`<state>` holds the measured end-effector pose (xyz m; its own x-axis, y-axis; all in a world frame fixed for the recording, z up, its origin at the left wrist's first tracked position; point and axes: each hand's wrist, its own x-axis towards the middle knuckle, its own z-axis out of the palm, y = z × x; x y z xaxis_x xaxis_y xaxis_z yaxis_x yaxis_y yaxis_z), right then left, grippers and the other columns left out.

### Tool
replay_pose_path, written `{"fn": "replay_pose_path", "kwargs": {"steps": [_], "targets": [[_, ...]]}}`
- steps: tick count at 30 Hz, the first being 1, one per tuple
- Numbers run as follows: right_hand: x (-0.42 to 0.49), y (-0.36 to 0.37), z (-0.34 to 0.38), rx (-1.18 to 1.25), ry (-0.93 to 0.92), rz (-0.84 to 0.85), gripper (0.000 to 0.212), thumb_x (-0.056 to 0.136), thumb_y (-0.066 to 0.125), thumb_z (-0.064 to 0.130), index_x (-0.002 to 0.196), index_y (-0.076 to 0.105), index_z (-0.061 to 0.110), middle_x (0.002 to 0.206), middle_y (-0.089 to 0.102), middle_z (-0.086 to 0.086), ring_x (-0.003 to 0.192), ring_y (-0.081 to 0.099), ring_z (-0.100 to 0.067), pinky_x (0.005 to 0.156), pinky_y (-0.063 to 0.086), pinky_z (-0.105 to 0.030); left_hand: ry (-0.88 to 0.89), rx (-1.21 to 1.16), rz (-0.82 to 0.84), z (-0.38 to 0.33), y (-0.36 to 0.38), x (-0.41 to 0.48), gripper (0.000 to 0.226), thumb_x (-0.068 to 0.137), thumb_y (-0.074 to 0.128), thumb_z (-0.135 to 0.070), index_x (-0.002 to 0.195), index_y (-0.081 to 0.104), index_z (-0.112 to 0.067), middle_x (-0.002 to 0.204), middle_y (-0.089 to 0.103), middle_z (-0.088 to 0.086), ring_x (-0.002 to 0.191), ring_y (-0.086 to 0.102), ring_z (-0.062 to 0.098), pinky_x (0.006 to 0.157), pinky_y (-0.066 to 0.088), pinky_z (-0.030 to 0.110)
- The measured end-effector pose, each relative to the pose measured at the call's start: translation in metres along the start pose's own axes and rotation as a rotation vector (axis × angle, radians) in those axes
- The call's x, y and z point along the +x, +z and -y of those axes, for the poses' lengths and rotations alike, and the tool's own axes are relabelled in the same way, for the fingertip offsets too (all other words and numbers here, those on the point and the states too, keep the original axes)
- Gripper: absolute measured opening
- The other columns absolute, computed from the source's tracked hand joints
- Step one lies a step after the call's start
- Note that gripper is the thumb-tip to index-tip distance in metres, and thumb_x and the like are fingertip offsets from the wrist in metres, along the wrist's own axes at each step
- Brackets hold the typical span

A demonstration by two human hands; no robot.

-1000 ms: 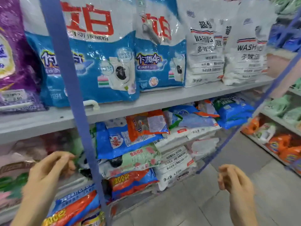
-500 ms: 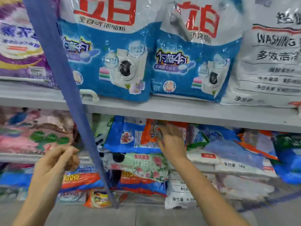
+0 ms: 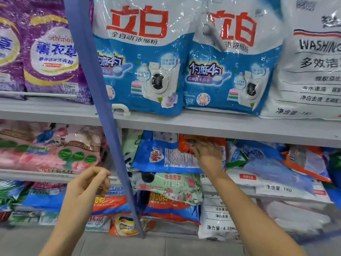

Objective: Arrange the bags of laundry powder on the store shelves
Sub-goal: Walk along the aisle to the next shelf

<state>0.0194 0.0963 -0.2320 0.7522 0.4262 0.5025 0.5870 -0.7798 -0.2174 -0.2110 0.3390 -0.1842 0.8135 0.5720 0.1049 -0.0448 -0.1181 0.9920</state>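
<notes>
My right hand (image 3: 207, 154) reaches under the grey upper shelf (image 3: 212, 126) and grips the top of an orange laundry powder bag (image 3: 186, 145), which lies on a blue and white bag (image 3: 162, 154). Below them sits a green flowered bag (image 3: 171, 187), then an orange and blue bag (image 3: 166, 206). My left hand (image 3: 90, 183) hovers lower left with fingers curled loosely, holding nothing. Two large blue and white bags (image 3: 147, 61) (image 3: 230, 71) stand upright on the upper shelf.
A blue shelf upright (image 3: 103, 111) slants down in front of the bags. Purple bags (image 3: 49, 58) stand upper left, a white bag (image 3: 313, 71) upper right. Pink bags (image 3: 46, 154) lie at left, white bags (image 3: 217, 218) at the bottom, above the grey floor (image 3: 166, 246).
My right hand rose from low on the right to the middle shelf and closed on the orange bag. The view swung closer and left. My left hand stayed put.
</notes>
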Motion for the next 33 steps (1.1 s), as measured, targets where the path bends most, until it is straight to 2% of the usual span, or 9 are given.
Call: {"fn": "replay_pose_path", "kwargs": {"steps": [4,8,12,16,18,21,24,27,33], "targets": [[-0.020,-0.036,-0.001,0.472,0.188,0.004,0.017,0.093,0.055,0.010,0.089,0.072,0.010,0.075,0.064,0.020,0.069,0.056,0.009,0.064,0.043,-0.022,-0.041,-0.024,0.072,0.002,0.008,-0.001,0.029,0.094,0.051,-0.014,0.071,0.067,-0.020,0.059,0.057,0.002,0.054,0.052,0.011,0.051,0.047,0.017],[-0.043,-0.079,0.024,0.858,0.299,-0.042,0.031,0.096,0.048,0.009,0.078,0.070,0.023,0.062,0.063,0.016,0.060,0.054,0.007,0.057,0.040,-0.007,-0.127,-0.001,0.223,0.009,0.038,-0.009,0.013,0.090,0.058,-0.010,0.095,0.066,-0.018,0.072,0.067,0.004,0.068,0.064,0.016,0.061,0.052,0.017],[-0.065,-0.102,0.045,1.204,0.600,-0.035,0.043,0.096,0.046,0.013,0.065,0.073,0.023,0.066,0.071,0.002,0.062,0.067,-0.011,0.057,0.054,-0.025,-0.234,0.055,0.486,0.024,0.062,-0.017,0.076,0.071,0.072,-0.036,0.134,0.031,-0.043,0.121,0.052,-0.023,0.105,0.054,-0.005,0.077,0.047,0.014],[-0.081,-0.109,0.060,1.599,0.794,0.118,0.020,0.083,0.057,0.020,0.079,0.075,0.013,0.083,0.074,-0.014,0.075,0.072,-0.025,0.061,0.057,-0.033,-0.232,-0.083,0.611,0.020,0.076,-0.016,0.096,0.038,0.086,-0.065,0.120,0.049,-0.033,0.105,0.068,-0.027,0.094,0.065,-0.006,0.072,0.051,0.012],[-0.088,-0.104,0.065,1.667,0.885,0.160,0.027,0.076,0.061,0.026,0.091,0.071,0.007,0.092,0.072,-0.019,0.083,0.071,-0.031,0.069,0.058,-0.040,-0.277,-0.210,0.510,0.017,0.083,-0.013,0.096,0.022,0.088,-0.064,0.102,0.060,-0.018,0.087,0.076,-0.008,0.080,0.072,0.009,0.063,0.056,0.020],[-0.090,-0.103,0.067,1.729,0.942,0.197,0.036,0.085,0.051,0.032,0.105,0.066,0.006,0.106,0.069,-0.021,0.097,0.066,-0.036,0.081,0.055,-0.045,-0.257,-0.247,0.412,0.010,0.090,-0.013,0.050,0.056,0.083,-0.042,0.097,0.066,-0.019,0.089,0.076,0.004,0.083,0.073,0.024,0.063,0.059,0.030],[-0.088,-0.110,0.063,1.768,0.783,0.122,0.034,0.085,0.048,0.035,0.094,0.075,0.016,0.100,0.073,-0.010,0.093,0.070,-0.024,0.072,0.057,-0.032,-0.260,-0.214,0.308,0.008,0.094,-0.012,0.027,0.070,0.074,-0.021,0.096,0.068,-0.015,0.088,0.076,0.006,0.081,0.073,0.026,0.071,0.057,0.041],[-0.084,-0.113,0.063,1.555,0.717,0.023,0.045,0.082,0.058,0.042,0.108,0.063,0.006,0.104,0.071,-0.015,0.096,0.068,-0.029,0.075,0.057,-0.036,-0.264,-0.149,0.231,0.005,0.098,-0.009,0.015,0.074,0.077,-0.020,0.087,0.070,-0.016,0.079,0.076,0.004,0.076,0.073,0.025,0.067,0.057,0.037],[-0.073,-0.115,0.057,1.216,0.728,-0.091,0.036,0.075,0.055,0.048,0.067,0.062,0.014,0.074,0.072,-0.006,0.072,0.070,-0.025,0.062,0.057,-0.035,-0.149,-0.064,0.216,-0.003,0.097,-0.006,0.009,0.076,0.077,-0.026,0.078,0.068,-0.025,0.070,0.074,-0.011,0.066,0.072,0.012,0.048,0.052,0.018]]}}
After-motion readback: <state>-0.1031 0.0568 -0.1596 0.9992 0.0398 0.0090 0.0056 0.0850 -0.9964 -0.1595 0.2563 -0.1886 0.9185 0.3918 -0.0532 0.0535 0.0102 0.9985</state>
